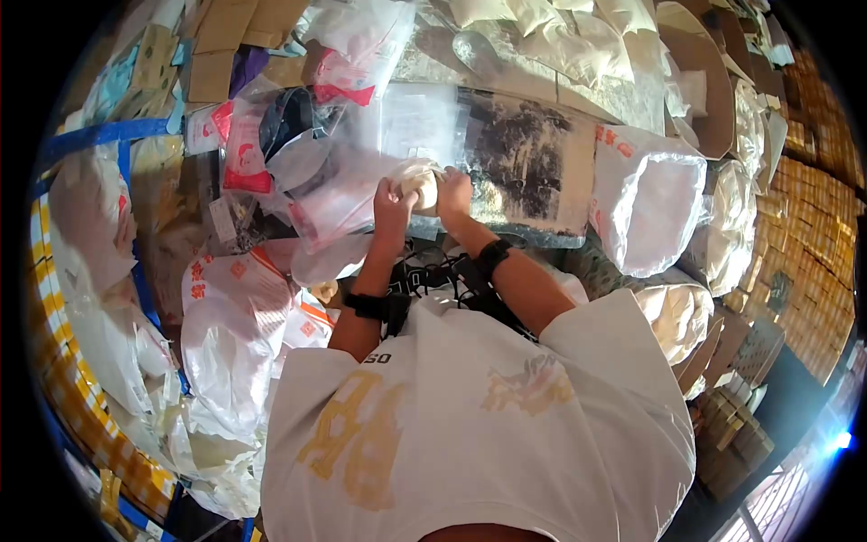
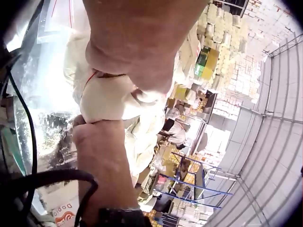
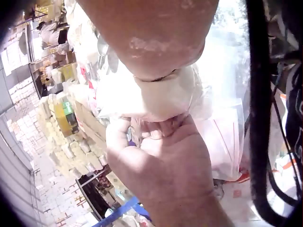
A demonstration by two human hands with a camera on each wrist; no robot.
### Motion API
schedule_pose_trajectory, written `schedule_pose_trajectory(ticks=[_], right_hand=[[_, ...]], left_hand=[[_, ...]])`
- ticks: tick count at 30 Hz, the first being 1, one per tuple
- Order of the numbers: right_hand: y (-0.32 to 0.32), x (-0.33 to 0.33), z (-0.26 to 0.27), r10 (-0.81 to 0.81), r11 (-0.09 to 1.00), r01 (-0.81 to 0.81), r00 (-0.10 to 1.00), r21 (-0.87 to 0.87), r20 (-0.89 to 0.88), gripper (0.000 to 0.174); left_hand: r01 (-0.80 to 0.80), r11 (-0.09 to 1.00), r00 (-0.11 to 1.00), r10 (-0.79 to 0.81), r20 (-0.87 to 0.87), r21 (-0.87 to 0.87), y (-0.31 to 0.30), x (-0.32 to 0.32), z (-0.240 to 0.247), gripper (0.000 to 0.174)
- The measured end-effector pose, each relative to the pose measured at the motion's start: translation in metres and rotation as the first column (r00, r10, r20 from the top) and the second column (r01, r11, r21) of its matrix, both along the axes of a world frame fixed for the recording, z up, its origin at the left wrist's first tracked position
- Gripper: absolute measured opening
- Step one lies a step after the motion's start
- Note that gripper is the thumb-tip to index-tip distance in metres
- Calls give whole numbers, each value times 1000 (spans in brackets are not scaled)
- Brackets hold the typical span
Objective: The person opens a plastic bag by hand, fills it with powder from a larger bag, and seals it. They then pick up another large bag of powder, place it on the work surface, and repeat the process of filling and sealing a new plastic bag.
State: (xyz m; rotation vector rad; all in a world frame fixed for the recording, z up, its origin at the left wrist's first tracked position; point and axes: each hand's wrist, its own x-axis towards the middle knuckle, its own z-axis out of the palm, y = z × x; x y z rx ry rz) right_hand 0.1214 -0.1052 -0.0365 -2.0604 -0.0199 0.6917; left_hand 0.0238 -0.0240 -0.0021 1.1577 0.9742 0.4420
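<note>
A small cream-coloured bag [image 1: 418, 183] is held between both hands over the work surface. My left hand [image 1: 395, 210] grips its left side, and my right hand [image 1: 454, 194] grips the right side with curled fingers. In the left wrist view the bag [image 2: 106, 100] bulges between the left hand [image 2: 142, 42] and the right hand [image 2: 104, 151]. The right wrist view has the pale bag [image 3: 163, 97] under the right hand [image 3: 151, 42], with the left hand's [image 3: 161, 156] fingers curled against its edge. Several fingertips are hidden behind the bag.
Clear plastic bags [image 1: 415, 122] lie behind the hands. A powder-dusted board [image 1: 533, 163] is to the right, beside an open white sack [image 1: 650, 203]. Pink-and-white packets [image 1: 246, 154] lie left, above another white sack [image 1: 226, 316]. Cream bags [image 1: 578, 45] line the back.
</note>
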Motion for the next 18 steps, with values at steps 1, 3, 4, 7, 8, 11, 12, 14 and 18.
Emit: schedule_pose_trajectory(ticks=[1, 3, 4, 7, 8, 11, 12, 14, 18], right_hand=[[-1, 4, 1, 9, 1000, -7, 998, 18, -66, 21], [2, 0, 24, -58, 968, 94, 986, 232, -156, 29], [2, 7, 35, -4, 939, 131, 928, 319, -371, 26], [-7, 18, 43, 242, 867, 136, 726, 479, -644, 19], [-7, 16, 41, 277, 903, -52, 829, 426, -487, 18], [1, 4, 29, 303, 949, -304, 953, 83, 19, 11], [8, 4, 30, 251, 967, -254, 962, 8, 106, 11], [18, 9, 33, 161, 983, -128, 945, -129, 284, 10], [25, 28, 48, 159, 985, -130, 936, -111, 315, 14]], left_hand=[[-21, 1000, 1000, 21, -5, -22, -2, 4, 17, 19], [14, 998, 994, -7, -112, 61, 6, -1, 8, 18], [32, 995, 986, -15, -164, 100, 11, -5, -3, 18], [67, 880, 915, 135, -381, 471, 29, -4, -16, 12], [127, 819, 851, 200, -485, 559, 35, -2, -15, 13], [-64, 754, 870, 363, -333, 654, 36, 2, -38, 13], [-37, 814, 868, 314, -385, 580, 37, 2, -33, 13], [-80, 920, 922, 215, -323, 385, 38, -3, -45, 15], [-96, 995, 979, 102, -176, 41, 29, 10, -7, 16]])
